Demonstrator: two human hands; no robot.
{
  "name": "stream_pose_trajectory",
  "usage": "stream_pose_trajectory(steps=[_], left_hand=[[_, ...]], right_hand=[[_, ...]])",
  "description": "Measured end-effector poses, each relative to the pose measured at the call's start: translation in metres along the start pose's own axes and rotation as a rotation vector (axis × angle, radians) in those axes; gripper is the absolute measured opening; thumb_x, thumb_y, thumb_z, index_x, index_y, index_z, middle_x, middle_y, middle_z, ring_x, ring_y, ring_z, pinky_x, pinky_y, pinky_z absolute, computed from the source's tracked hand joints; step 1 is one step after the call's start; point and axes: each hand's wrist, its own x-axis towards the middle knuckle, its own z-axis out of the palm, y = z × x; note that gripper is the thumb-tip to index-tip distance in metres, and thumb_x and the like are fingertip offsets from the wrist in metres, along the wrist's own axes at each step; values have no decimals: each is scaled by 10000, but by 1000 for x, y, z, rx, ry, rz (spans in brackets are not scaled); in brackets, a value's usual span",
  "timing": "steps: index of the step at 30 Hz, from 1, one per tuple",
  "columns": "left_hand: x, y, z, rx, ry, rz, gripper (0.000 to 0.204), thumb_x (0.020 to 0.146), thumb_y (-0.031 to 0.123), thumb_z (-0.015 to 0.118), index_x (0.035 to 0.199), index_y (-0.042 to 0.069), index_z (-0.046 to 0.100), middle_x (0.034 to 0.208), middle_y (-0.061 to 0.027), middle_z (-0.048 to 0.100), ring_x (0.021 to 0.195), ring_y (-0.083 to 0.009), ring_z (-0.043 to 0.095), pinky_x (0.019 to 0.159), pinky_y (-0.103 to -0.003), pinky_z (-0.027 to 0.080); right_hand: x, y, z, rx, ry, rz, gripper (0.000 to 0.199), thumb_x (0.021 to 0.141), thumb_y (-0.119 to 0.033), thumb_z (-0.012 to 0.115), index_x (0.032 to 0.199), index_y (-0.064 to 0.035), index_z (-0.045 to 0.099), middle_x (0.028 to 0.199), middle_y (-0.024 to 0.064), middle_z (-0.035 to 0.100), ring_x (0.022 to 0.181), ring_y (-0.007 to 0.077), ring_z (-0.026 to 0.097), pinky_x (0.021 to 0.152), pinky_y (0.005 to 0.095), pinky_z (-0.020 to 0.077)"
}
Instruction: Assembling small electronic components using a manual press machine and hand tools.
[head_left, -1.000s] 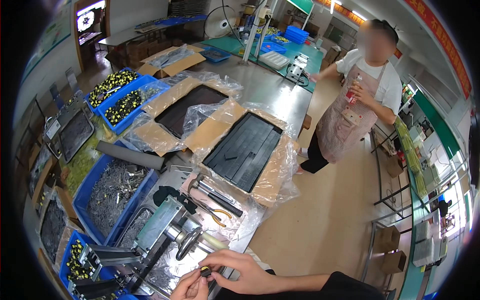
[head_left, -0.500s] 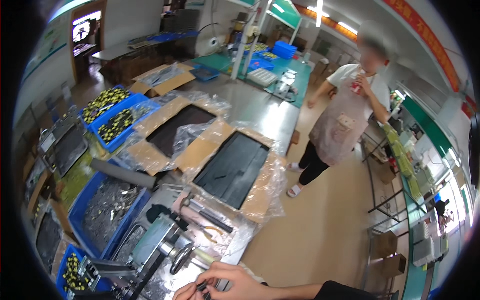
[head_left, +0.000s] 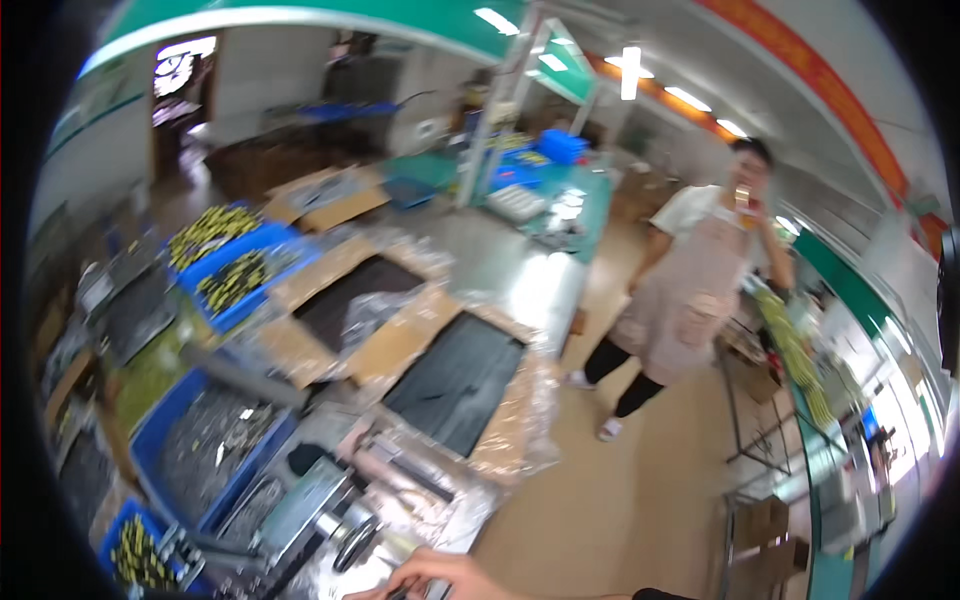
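At the lower edge my right hand [head_left: 445, 572] is closed, its fingers bent round a small dark piece [head_left: 402, 591] that is mostly cut off and blurred. Only a sliver of my left hand [head_left: 362, 596] shows beside it, its fingers hidden below the picture. Just left of my right hand stands a bench machine [head_left: 300, 500] with a metal handwheel [head_left: 357, 545]. Behind it, hand tools [head_left: 415, 470] lie on the plastic-covered table.
A blue bin [head_left: 150, 430] of dark scraps stands left of the machine. Beyond are open cartons [head_left: 375, 365] lined with plastic and blue bins [head_left: 215, 318] of yellow-and-black parts. A person in an apron [head_left: 685, 320] stands in the aisle, one hand raised. Green-topped benches [head_left: 815, 500] run along the right.
The view has tilted upward, so my hands sit lower and are more cut off. The person has moved nearer in the aisle. My right hand still grips the dark piece.
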Motion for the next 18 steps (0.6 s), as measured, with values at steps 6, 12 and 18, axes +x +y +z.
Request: stream_pose_trajectory(steps=[6,12,18], left_hand=[[23,24,-18,67,-342,384,284,780,25,871,989,-14,683,1311,-287,636,1216,-356,663,915,-362,570],[15,18,-27,-153,-412,241,410,904,106,768,1276,9,625,1252,-135,677,972,-257,720,816,-351,595],[14,13,-56,-237,-322,170,313,833,8,810,1139,-19,747,1171,-139,713,1013,-247,724,853,-329,601]], right_hand=[[-3,-11,-30,337,-278,271,296,888,68,699,1158,7,594,1105,83,642,1080,161,640,990,326,514],[-13,-24,-23,281,-169,447,261,838,113,716,1053,21,601,995,113,672,966,150,661,865,299,543],[8,-32,4,-454,-112,-86,285,896,55,621,1175,42,567,1139,233,672,1040,279,671,968,390,508]])
